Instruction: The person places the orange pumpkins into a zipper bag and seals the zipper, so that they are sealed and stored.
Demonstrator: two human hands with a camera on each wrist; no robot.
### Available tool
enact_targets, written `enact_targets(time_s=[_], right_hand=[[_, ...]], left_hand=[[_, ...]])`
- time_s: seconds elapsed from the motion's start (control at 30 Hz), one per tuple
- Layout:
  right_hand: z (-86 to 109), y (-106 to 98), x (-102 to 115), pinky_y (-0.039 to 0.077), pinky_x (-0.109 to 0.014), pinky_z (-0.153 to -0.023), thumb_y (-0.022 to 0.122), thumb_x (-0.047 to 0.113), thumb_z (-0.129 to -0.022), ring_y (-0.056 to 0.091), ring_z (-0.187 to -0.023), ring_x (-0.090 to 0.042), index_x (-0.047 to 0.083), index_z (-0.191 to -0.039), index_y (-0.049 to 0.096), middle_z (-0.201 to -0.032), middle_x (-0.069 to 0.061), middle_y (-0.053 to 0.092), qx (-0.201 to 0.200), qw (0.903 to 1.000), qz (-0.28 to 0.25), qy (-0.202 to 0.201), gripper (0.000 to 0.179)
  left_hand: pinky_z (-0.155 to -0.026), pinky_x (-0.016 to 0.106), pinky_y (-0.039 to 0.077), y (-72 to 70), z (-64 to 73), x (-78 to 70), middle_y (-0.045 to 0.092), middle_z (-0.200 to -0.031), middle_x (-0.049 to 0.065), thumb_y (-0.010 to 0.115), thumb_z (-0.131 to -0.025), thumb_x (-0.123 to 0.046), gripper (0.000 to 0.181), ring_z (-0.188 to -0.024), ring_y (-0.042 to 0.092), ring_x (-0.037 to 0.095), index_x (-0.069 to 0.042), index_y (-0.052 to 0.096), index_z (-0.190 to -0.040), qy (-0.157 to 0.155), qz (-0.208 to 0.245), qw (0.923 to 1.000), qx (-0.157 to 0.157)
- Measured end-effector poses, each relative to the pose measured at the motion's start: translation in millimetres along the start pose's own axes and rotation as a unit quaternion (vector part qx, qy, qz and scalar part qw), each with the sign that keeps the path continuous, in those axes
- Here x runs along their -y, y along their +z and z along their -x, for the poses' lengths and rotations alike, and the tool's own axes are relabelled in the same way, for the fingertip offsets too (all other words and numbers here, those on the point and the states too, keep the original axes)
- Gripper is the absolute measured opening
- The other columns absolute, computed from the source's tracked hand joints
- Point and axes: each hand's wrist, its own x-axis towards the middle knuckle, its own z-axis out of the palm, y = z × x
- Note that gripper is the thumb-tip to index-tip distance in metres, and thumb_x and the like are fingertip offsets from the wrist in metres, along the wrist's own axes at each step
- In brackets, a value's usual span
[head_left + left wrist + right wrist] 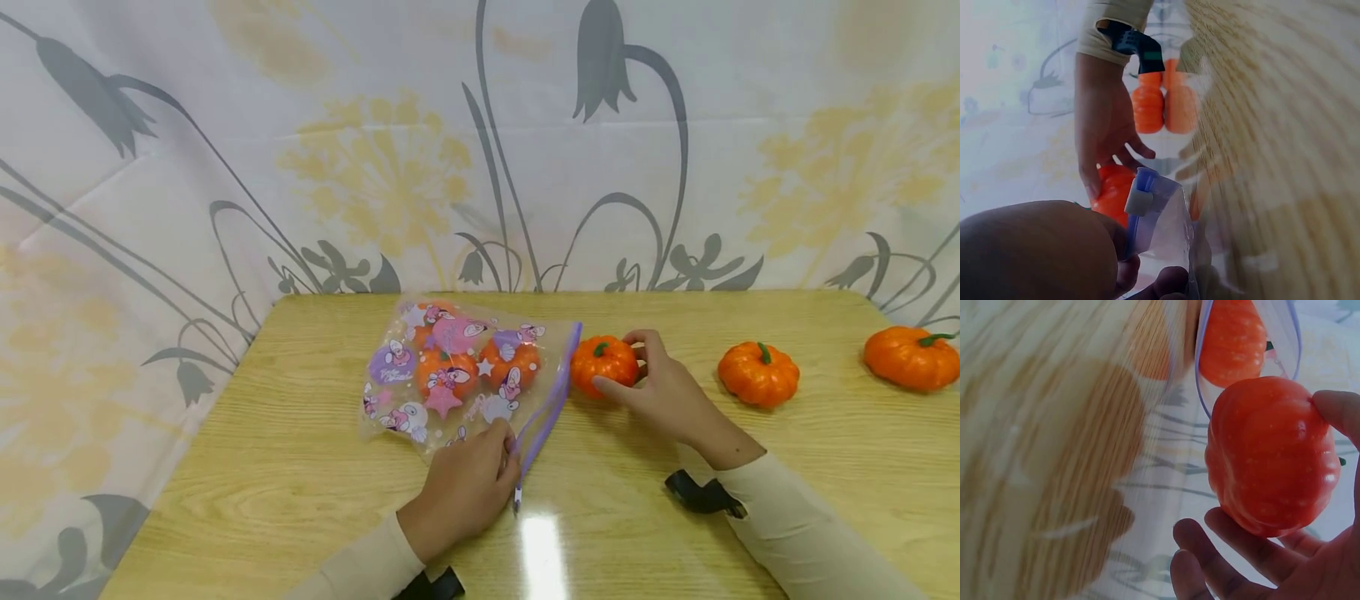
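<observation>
Right hand (667, 396) holds a pumpkin (603, 367) at the mouth of a bag (497, 408), whose edge the left hand (468, 487) pinches; the glossy pumpkin looks light, stiff, slightly slippery, best gripped round its sides. I count one bag; three pumpkins inside (447, 379); two others (759, 375) rightward on the counter (300, 475).

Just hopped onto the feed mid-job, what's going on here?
A person's left hand grips a clear, printed plastic bag with a purple edge, close to its opening. The right hand holds a small, glossy orange pumpkin with a green stem right at the bag's open mouth. Three orange pumpkins show through the bag; two more sit on the wood-grain table, off to the right.
</observation>
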Motion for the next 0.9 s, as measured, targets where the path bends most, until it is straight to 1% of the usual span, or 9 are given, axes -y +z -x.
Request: enact_targets(time_s=[0.17, 0.37, 0.6, 0.73, 0.9], right_hand=[[1.0, 1.2, -0.5, 0.05, -0.032, -0.074, 0.069, 0.047, -0.09, 0.063, -0.098, -0.028, 0.006, -0.137, 0.029, -0.134, -0.029, 0.054, 0.015, 0.9997, -0.017, 0.0, 0.074], [-0.4, 2.2, -1.3, 0.049, -0.032, -0.075, 0.071, 0.045, -0.089, 0.064, -0.095, -0.027, 0.007, -0.135, 0.03, -0.136, -0.029, 0.055, 0.031, 0.9991, -0.026, -0.013, 0.073], [-0.3, 2.6, 0.3, 0.05, -0.032, -0.078, 0.073, 0.044, -0.088, 0.066, -0.095, -0.025, 0.008, -0.133, 0.03, -0.14, -0.031, 0.052, 0.067, 0.9969, -0.041, -0.009, 0.072], [-1.2, 4.0, 0.3, 0.051, -0.033, -0.079, 0.075, 0.042, -0.087, 0.067, -0.095, -0.024, 0.009, -0.132, 0.03, -0.134, -0.03, 0.057, 0.076, 0.9956, -0.052, -0.017, 0.071], [0.1, 6.8, -0.1, 0.052, -0.033, -0.08, 0.076, 0.038, -0.087, 0.067, -0.097, -0.025, 0.009, -0.13, 0.031, -0.129, -0.028, 0.061, 0.09, 0.9932, -0.07, -0.022, 0.069]], left_hand=[[-0.048, 0.024, 0.035, 1.1, 0.2, -0.4, 0.043, -0.061, -0.012, 0.051, -0.102, -0.031, 0.016, -0.051, 0.041, 0.003, -0.02, 0.053, -0.091, -0.001, 0.006, 1.0, 0.0], [-0.049, 0.024, 0.035, -0.3, 0.3, -0.9, 0.043, -0.061, -0.013, 0.053, -0.102, -0.032, 0.017, -0.052, 0.041, 0.003, -0.02, 0.053, -0.091, 0.002, -0.003, 0.9999, -0.016], [-0.049, 0.024, 0.035, -0.5, 0.2, -1.6, 0.042, -0.061, -0.013, 0.054, -0.102, -0.032, 0.016, -0.052, 0.041, 0.004, -0.021, 0.053, -0.09, 0.0, -0.004, 0.9996, -0.027], [-0.047, 0.023, 0.034, -0.7, -0.3, -1.7, 0.042, -0.061, -0.013, 0.055, -0.101, -0.03, 0.015, -0.051, 0.04, 0.003, -0.021, 0.053, -0.089, 0.006, 0.001, 0.9992, -0.04], [-0.046, 0.021, 0.033, -1.4, 0.2, -2.6, 0.042, -0.061, -0.014, 0.057, -0.1, -0.028, 0.014, -0.05, 0.037, 0.001, -0.02, 0.054, -0.088, 0.014, 0.027, 0.998, -0.056]])
